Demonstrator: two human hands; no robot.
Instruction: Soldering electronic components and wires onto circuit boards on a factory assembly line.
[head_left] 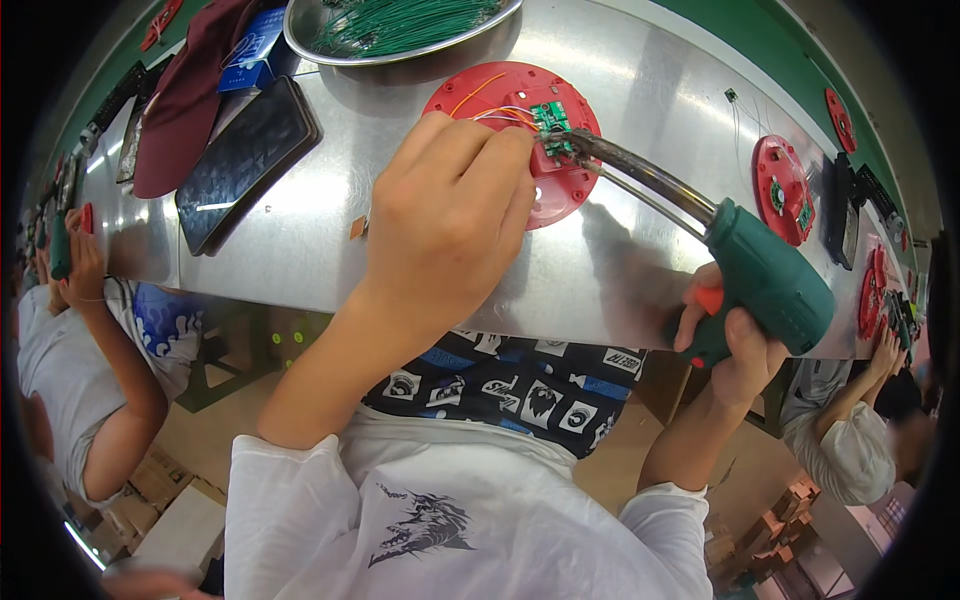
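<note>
Right grip [748, 362] wrapped around a green soldering gun [768, 272], tip at the board [550, 116].
The board sits on a red disc [572, 192] on the metal counter [690, 110]; left grip [455, 210] is at its edge by thin wires [503, 112], whether holding any I cannot tell. Beyond stands a bowl [400, 60] of green wires [405, 25]; leftward lies a tablet [245, 165].

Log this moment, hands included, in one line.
left hand: at wires by green circuit board; right hand: gripping green soldering gun, tip at board, contact unclear; red disc: under board, on metal table
</note>
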